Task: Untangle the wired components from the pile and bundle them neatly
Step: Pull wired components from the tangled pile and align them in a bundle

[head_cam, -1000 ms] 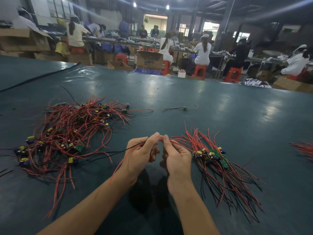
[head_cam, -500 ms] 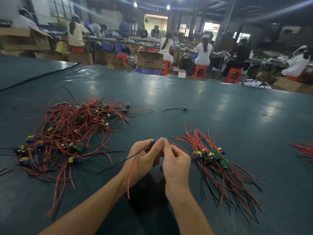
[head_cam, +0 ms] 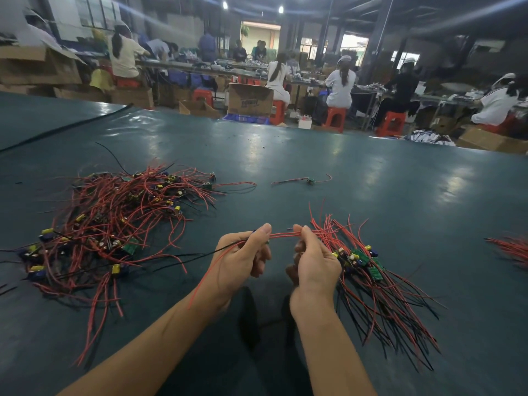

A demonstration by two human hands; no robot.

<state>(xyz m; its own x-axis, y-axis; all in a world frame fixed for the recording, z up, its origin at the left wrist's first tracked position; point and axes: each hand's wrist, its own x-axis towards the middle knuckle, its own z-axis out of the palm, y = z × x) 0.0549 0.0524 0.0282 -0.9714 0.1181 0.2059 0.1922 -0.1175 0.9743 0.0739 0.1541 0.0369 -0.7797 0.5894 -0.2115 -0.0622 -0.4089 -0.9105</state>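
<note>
A tangled pile [head_cam: 114, 224] of small circuit boards with red and black wires lies on the green table at the left. A sorted bundle [head_cam: 371, 270] of the same parts lies at the right, wires fanned toward me. My left hand [head_cam: 243, 258] pinches one wired component near its board, and its red and black wires trail down over my wrist. My right hand [head_cam: 314, 258] pinches the red wires [head_cam: 281, 235] of that same component, stretched between the two hands just left of the bundle.
A single wired component [head_cam: 310, 180] lies alone farther back on the table [head_cam: 371, 181]. More red wires [head_cam: 511, 250] show at the right edge. A black cable [head_cam: 65, 128] runs along the far left. Seated workers and cardboard boxes fill the background.
My hands have moved apart, so the red wires now stretch out between them. The trailing wires have shifted lower over my left wrist.
</note>
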